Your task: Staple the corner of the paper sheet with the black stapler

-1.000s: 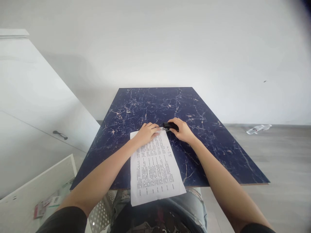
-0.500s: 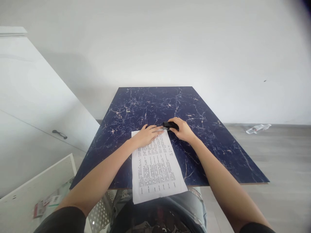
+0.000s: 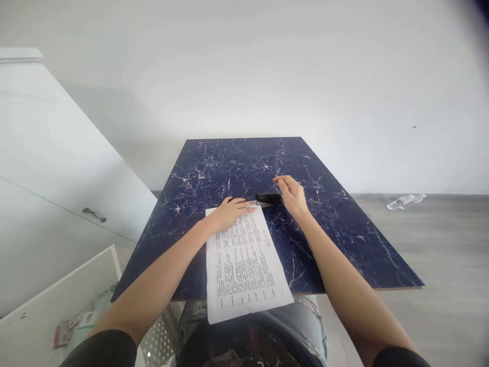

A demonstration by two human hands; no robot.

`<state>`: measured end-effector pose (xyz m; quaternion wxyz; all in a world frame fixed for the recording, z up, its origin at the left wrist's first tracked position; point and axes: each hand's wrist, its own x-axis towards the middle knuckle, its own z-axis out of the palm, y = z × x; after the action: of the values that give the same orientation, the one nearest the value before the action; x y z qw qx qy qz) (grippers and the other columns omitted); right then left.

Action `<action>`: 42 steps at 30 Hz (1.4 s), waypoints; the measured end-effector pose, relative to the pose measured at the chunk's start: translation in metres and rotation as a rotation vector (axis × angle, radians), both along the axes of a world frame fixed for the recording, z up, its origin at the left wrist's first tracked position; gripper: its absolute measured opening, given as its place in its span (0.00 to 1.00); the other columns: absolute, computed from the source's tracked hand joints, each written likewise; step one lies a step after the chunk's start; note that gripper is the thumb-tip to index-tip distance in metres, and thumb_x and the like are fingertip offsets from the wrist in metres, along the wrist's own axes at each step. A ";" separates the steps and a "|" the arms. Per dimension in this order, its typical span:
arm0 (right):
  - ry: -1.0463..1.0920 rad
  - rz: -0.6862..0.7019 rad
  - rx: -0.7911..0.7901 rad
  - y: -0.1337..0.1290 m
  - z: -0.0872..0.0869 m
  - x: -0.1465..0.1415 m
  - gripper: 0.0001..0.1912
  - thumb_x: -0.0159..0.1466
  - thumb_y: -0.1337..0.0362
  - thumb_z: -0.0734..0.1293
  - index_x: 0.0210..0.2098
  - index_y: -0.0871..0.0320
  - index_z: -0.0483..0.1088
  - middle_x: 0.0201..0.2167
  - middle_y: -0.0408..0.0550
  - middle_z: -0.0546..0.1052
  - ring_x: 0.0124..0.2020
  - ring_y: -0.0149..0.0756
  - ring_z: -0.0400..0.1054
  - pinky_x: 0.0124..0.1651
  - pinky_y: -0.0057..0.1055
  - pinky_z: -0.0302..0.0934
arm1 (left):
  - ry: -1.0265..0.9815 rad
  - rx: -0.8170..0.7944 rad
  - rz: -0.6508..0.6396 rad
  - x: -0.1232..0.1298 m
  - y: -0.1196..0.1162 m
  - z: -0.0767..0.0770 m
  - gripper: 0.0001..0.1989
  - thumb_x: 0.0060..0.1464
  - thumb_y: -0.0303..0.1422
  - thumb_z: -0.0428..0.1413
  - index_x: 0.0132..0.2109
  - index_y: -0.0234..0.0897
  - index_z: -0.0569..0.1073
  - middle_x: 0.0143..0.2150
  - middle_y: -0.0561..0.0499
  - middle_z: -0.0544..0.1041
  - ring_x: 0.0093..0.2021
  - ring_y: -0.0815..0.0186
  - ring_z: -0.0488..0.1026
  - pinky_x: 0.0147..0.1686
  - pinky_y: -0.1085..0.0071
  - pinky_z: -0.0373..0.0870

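Printed white paper [image 3: 244, 270] lies on the blue marbled table [image 3: 237, 158], its lower end hanging past the near edge. My left hand [image 3: 229, 214] rests flat on the paper's top part, fingers spread and pointing right. A black stapler [image 3: 269, 199] lies at the paper's upper right corner, close to my left fingertips. Just above and to the right of the stapler is my right hand [image 3: 292, 194], off it, with its fingers curled together; whether anything is between them is too small to make out.
A white cabinet [image 3: 57, 153] with a dark handle stands at the left. Below it is an open white drawer [image 3: 61, 285] with papers inside. A clear plastic item [image 3: 405, 201] lies on the floor at the right, by the wall.
My right hand has let go of the stapler and moved slightly up and to the right, its fingers now curled. My left hand stays on the paper.
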<state>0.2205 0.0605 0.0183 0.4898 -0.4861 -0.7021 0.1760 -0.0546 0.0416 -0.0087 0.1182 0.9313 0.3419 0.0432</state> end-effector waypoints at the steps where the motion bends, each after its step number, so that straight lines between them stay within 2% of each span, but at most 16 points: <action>1: -0.022 -0.040 0.016 0.002 0.003 -0.003 0.17 0.72 0.57 0.56 0.43 0.56 0.74 0.42 0.51 0.79 0.44 0.42 0.72 0.47 0.38 0.65 | 0.014 -0.005 0.006 0.000 0.000 0.000 0.44 0.57 0.13 0.39 0.72 0.60 0.55 0.75 0.64 0.50 0.74 0.56 0.48 0.68 0.45 0.45; 4: -0.171 -0.119 0.052 0.012 0.013 -0.017 0.15 0.70 0.61 0.57 0.39 0.56 0.74 0.38 0.51 0.77 0.40 0.41 0.70 0.46 0.37 0.62 | 0.038 -0.008 0.013 0.000 0.001 -0.001 0.46 0.55 0.12 0.37 0.72 0.61 0.53 0.76 0.64 0.50 0.74 0.57 0.47 0.68 0.45 0.45; 7: -0.347 -0.171 -0.012 0.024 0.020 -0.036 0.13 0.69 0.63 0.58 0.36 0.57 0.73 0.34 0.52 0.76 0.38 0.42 0.68 0.46 0.36 0.60 | 0.031 0.018 -0.002 -0.001 0.001 -0.002 0.46 0.55 0.12 0.37 0.73 0.61 0.52 0.76 0.63 0.50 0.75 0.57 0.46 0.68 0.45 0.45; 13: -0.544 -0.224 -0.174 0.035 0.011 -0.070 0.16 0.70 0.64 0.56 0.35 0.58 0.73 0.37 0.56 0.77 0.38 0.42 0.69 0.41 0.33 0.56 | 0.037 0.055 -0.025 -0.002 0.002 -0.004 0.47 0.53 0.12 0.37 0.73 0.59 0.53 0.76 0.63 0.50 0.74 0.57 0.47 0.67 0.45 0.47; 17: -0.444 -0.255 -0.152 0.033 0.011 -0.068 0.15 0.70 0.66 0.56 0.32 0.58 0.72 0.35 0.54 0.77 0.35 0.40 0.68 0.39 0.32 0.54 | 0.044 0.053 -0.025 -0.001 0.003 -0.005 0.47 0.52 0.11 0.38 0.72 0.59 0.55 0.76 0.63 0.50 0.73 0.56 0.48 0.66 0.44 0.49; 21: -0.153 -0.428 -0.015 0.029 0.016 -0.050 0.18 0.71 0.65 0.52 0.31 0.57 0.68 0.32 0.51 0.75 0.32 0.37 0.65 0.38 0.32 0.54 | 0.021 0.030 -0.018 -0.004 0.004 -0.007 0.47 0.53 0.11 0.38 0.72 0.60 0.54 0.76 0.63 0.50 0.74 0.56 0.47 0.67 0.42 0.47; 23: -0.098 -0.483 0.035 0.026 0.016 -0.042 0.18 0.71 0.64 0.52 0.29 0.56 0.66 0.30 0.49 0.73 0.32 0.37 0.63 0.37 0.32 0.53 | 0.009 0.021 -0.021 -0.005 0.004 -0.008 0.46 0.54 0.12 0.38 0.72 0.61 0.54 0.76 0.64 0.50 0.75 0.57 0.46 0.68 0.42 0.45; 27: -0.152 -0.459 0.045 0.024 0.011 -0.042 0.16 0.70 0.64 0.54 0.26 0.55 0.63 0.28 0.48 0.71 0.32 0.38 0.62 0.38 0.33 0.52 | 0.004 0.021 -0.011 -0.004 0.003 -0.007 0.44 0.56 0.13 0.39 0.72 0.60 0.54 0.75 0.63 0.51 0.74 0.57 0.48 0.68 0.42 0.44; 30: -0.252 -0.393 0.025 0.027 0.009 -0.053 0.16 0.70 0.65 0.55 0.27 0.56 0.65 0.28 0.49 0.72 0.33 0.39 0.63 0.40 0.33 0.53 | 0.034 0.019 -0.004 -0.001 0.002 -0.004 0.43 0.58 0.14 0.39 0.72 0.61 0.54 0.76 0.63 0.50 0.74 0.55 0.47 0.67 0.43 0.45; 34: -0.458 -0.308 -0.053 0.030 0.006 -0.066 0.14 0.69 0.65 0.57 0.30 0.57 0.70 0.33 0.53 0.77 0.36 0.41 0.67 0.41 0.34 0.55 | 0.047 0.047 -0.015 -0.001 0.003 -0.005 0.44 0.57 0.13 0.38 0.72 0.62 0.52 0.76 0.63 0.50 0.74 0.57 0.47 0.67 0.47 0.45; 42: -0.732 -0.297 -0.179 0.022 0.006 -0.081 0.15 0.70 0.65 0.57 0.40 0.59 0.75 0.41 0.57 0.79 0.47 0.47 0.70 0.48 0.38 0.56 | 0.048 0.101 -0.016 -0.002 0.004 -0.010 0.45 0.55 0.12 0.39 0.72 0.60 0.55 0.75 0.61 0.53 0.73 0.59 0.49 0.66 0.51 0.46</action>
<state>0.1399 0.0822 0.0243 0.1834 -0.6533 -0.7342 -0.0211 -0.0562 0.0456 -0.0189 0.0634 0.9394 0.3348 0.0373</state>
